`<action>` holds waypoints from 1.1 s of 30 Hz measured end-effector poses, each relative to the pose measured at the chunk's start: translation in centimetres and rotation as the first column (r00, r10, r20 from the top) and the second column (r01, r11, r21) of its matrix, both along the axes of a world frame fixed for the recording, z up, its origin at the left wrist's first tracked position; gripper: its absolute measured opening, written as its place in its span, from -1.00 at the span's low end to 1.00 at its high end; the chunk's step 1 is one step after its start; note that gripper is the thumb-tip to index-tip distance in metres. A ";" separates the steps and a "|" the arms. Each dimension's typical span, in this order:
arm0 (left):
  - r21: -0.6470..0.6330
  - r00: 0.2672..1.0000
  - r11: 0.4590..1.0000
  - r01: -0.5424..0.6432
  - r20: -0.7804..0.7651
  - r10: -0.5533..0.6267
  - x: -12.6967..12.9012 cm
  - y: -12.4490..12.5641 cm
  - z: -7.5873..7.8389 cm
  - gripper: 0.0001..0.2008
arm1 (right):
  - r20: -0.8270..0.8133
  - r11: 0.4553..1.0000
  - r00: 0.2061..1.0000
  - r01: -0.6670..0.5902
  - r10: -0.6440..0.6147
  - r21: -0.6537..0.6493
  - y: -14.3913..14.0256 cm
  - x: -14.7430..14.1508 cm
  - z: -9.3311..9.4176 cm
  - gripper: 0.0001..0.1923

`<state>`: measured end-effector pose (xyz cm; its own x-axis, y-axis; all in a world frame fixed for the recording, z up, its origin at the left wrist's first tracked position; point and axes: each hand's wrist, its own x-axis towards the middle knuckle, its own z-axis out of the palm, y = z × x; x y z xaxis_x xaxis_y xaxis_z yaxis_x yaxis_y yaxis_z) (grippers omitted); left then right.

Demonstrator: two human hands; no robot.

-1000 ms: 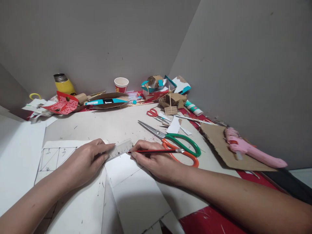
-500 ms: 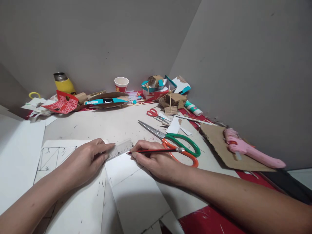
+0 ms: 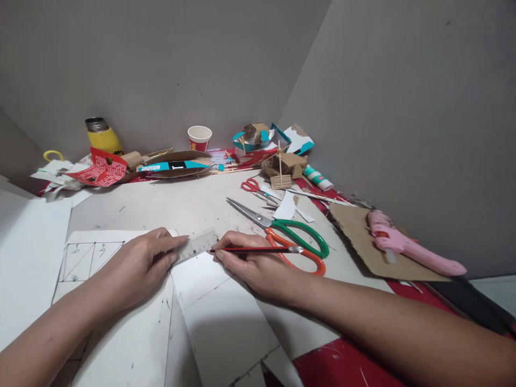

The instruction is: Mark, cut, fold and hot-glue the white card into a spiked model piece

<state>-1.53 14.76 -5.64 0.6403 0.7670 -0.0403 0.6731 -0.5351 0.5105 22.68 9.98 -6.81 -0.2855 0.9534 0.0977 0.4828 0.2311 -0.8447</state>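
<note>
A clear ruler [image 3: 200,243] lies along the far edge of a white card strip [image 3: 228,317] that has pencil lines drawn across it. Thumb and fingers of my left hand [image 3: 149,260] grip the ruler's left end. Between the fingertips of my right hand [image 3: 252,264] is a red-and-black pencil [image 3: 260,249], its tip at the ruler's lower edge near the top of the strip. Beneath my left forearm is a sheet [image 3: 133,328] with a drawn, diagonally divided rectangle. Large scissors [image 3: 298,228] with green and orange handles lie just behind my right hand.
A pink glue gun [image 3: 415,250] rests on brown cardboard [image 3: 355,242] at the right. Small red-handled scissors [image 3: 250,185] and paper scraps lie further back. Along the wall stand a yellow bottle [image 3: 104,138], a paper cup [image 3: 199,140] and cardboard pieces [image 3: 286,163].
The whole view has shifted slightly. Both hands keep their hold on the ruler and the pencil, with hardly any movement against the card.
</note>
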 end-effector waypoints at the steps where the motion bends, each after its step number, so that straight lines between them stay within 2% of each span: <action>1: 0.002 1.000 1.000 0.000 0.002 0.000 0.0 0.0 0.0 -0.62 | -0.002 1.000 1.000 -0.009 0.009 0.003 0.0 0.0 0.0 -0.88; 29: -0.011 1.000 1.000 0.019 -0.003 -0.019 0.1 0.1 0.0 -0.62 | 0.012 1.000 1.000 -0.002 0.002 -0.004 -0.1 0.0 0.3 -0.88; 33: -0.003 1.000 1.000 -0.001 0.015 0.001 0.2 0.0 0.1 -0.64 | -0.040 1.000 0.999 0.000 0.001 0.015 0.0 -0.1 0.0 -0.88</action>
<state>-1.37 14.76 -5.56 0.6400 0.7676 -0.0329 0.6658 -0.5327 0.5225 22.63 9.98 -6.77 -0.2815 0.9515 0.1238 0.4487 0.2446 -0.8596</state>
